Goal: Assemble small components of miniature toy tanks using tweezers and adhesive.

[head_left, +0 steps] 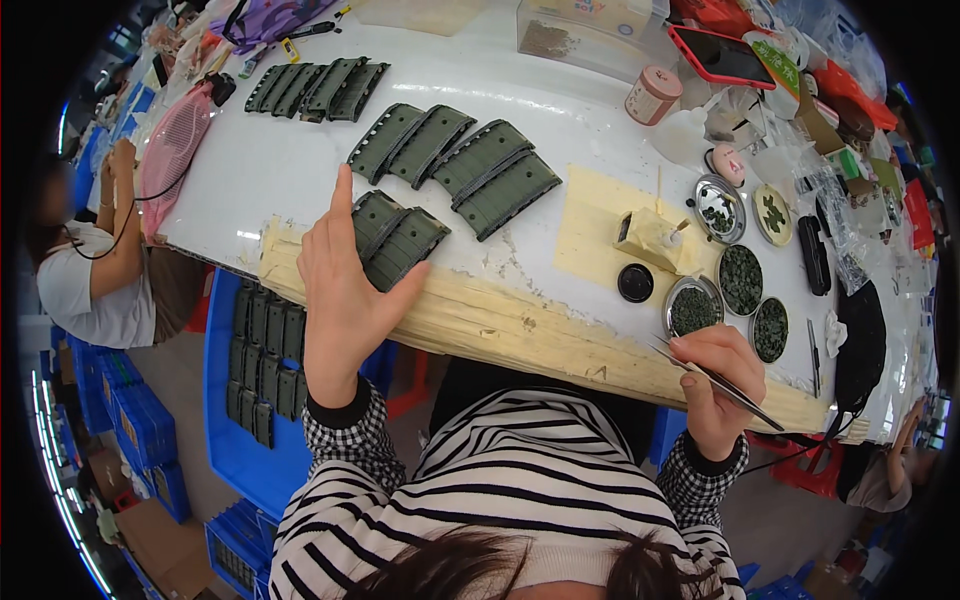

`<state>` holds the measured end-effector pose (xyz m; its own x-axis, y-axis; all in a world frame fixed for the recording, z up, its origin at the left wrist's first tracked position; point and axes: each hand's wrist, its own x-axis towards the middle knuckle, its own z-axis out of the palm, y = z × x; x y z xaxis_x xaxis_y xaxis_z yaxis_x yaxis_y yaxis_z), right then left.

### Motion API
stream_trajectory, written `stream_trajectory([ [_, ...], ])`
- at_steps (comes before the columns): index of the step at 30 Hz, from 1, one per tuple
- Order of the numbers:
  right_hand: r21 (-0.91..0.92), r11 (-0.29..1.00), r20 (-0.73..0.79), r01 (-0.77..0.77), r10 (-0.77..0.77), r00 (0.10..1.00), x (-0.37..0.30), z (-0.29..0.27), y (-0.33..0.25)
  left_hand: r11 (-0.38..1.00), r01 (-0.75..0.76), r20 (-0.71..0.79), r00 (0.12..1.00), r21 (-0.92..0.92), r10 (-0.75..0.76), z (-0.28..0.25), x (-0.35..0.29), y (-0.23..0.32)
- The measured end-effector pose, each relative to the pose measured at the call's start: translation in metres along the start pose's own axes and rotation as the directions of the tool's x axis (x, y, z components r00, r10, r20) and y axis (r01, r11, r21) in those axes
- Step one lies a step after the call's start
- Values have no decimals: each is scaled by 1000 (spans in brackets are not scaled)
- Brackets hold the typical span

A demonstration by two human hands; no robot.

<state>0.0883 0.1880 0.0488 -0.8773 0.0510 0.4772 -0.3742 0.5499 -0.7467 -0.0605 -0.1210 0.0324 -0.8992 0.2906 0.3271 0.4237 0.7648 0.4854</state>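
My left hand [345, 275] is open, fingers stretched out, beside a pair of dark green curved ribbed panels [408, 245] near the table's taped front edge. Its thumb lies at or just over the nearest panel; contact is hard to tell. More such green panels [495, 170] lie in overlapping groups farther off. My right hand [718, 385] is closed on thin metal tweezers [735, 393], their tips pointing left toward a round metal dish [693, 308] of small dark green pieces. Two similar dishes, a fuller one [741, 278] and a smaller one [769, 330], stand beside it.
A yellow-wrapped block with a bottle neck [660, 240] and a black round lid [635, 283] sit nearby. A blue crate [225, 400] of green panels is below the table at left. A red-cased phone [722, 57], pink jar [653, 95] and bags crowd the far right. Another person [100, 270] sits left.
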Motion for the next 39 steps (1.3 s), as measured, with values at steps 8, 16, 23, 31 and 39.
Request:
stream_trajectory([
  [8, -2, 999, -19, -40, 40, 999, -6, -4, 0, 965, 13, -118, 992, -262, -46, -30, 80, -70],
  [16, 15, 1000, -33, 6, -6, 999, -16, -8, -3, 952, 15, -31, 1000, 304, -6, -1, 198, -138],
  [23, 139, 985, -148, -105, 126, 981, -23, -7, -4, 979, -203, -208, 958, 3, 200, -23, 161, -81],
  [31, 237, 971, 41, 23, -34, 999, 4, 42, -21, 640, -275, 155, 833, -718, 531, -22, 1, 50],
  [39, 231, 969, -113, 86, -61, 992, -17, 54, -27, 144, 118, 162, 922, -982, 351, 36, -46, 69],
])
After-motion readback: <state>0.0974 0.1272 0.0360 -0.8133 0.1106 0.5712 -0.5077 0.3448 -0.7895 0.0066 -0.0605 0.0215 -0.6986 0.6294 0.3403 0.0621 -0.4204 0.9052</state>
